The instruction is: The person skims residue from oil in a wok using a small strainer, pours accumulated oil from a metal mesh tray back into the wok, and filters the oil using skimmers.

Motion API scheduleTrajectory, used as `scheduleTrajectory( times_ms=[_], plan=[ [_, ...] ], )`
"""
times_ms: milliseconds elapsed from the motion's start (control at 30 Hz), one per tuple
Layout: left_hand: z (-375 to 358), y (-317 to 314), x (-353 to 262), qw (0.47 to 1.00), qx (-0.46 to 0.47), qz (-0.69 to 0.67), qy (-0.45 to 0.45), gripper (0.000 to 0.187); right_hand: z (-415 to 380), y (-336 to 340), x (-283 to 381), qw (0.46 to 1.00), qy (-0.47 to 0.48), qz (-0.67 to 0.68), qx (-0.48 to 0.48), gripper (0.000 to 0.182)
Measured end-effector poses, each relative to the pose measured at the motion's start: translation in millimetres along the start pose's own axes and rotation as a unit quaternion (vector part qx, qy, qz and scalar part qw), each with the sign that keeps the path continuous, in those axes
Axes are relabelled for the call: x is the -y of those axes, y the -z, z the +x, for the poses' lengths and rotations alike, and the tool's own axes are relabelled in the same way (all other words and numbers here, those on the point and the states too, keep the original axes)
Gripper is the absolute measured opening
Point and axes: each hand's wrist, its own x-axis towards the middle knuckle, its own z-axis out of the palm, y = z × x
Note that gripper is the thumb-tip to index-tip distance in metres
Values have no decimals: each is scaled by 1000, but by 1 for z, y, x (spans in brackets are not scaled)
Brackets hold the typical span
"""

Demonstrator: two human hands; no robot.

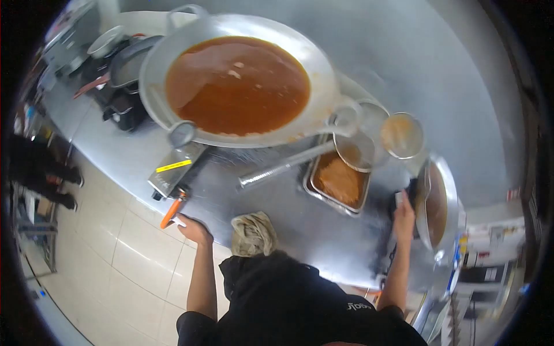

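My left hand (pixel 195 230) is at the front edge of the steel counter, its fingers closed at a curved orange-handled tool (pixel 172 212) with a dark upper end. A small white piece (pixel 180 221) shows at those fingertips. My right hand (pixel 404 218) is closed near a wok of brown liquid (pixel 437 205) on the right, with a small white object (pixel 399 199) at its fingers. Something dark beside it is blurred. Between my hands lies a crumpled beige cloth (pixel 253 233). Behind it is a metal tray of orange-brown paste (pixel 340 180).
A large wok (pixel 151 86) of reddish-brown liquid occupies the back. A dial thermometer (pixel 182 134) and metal box with yellow label (pixel 173 167) stand before it. Round strainers (pixel 402 135) and a metal-handled ladle (pixel 283 166) lie right. Dark pans (pixel 131 66) sit left; a person's legs (pixel 52 179) are farther left.
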Motion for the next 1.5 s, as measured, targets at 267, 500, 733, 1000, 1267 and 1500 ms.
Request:
scheduleTrajectory(
  times_ms=[267,500,733,1000,1267,1500],
  plan=[
    [-11,6,-9,999,-2,-25,20,68,140,54,214,916,378,-124,-50,41],
    [-18,7,-8,999,-18,-11,24,59,177,-34,370,820,376,-426,-65,34],
    [-13,7,-6,1000,-23,-13,15,55,182,-114,384,743,447,-493,81,29],
    [-18,9,-14,1000,-25,1,11,58,110,-113,417,707,509,-420,253,39],
    [-19,9,-14,999,-34,15,0,59,71,-75,409,693,547,-317,348,39],
    [-14,2,-2,998,-36,-43,-7,60,50,-22,374,712,535,-224,395,35]
  ],
)
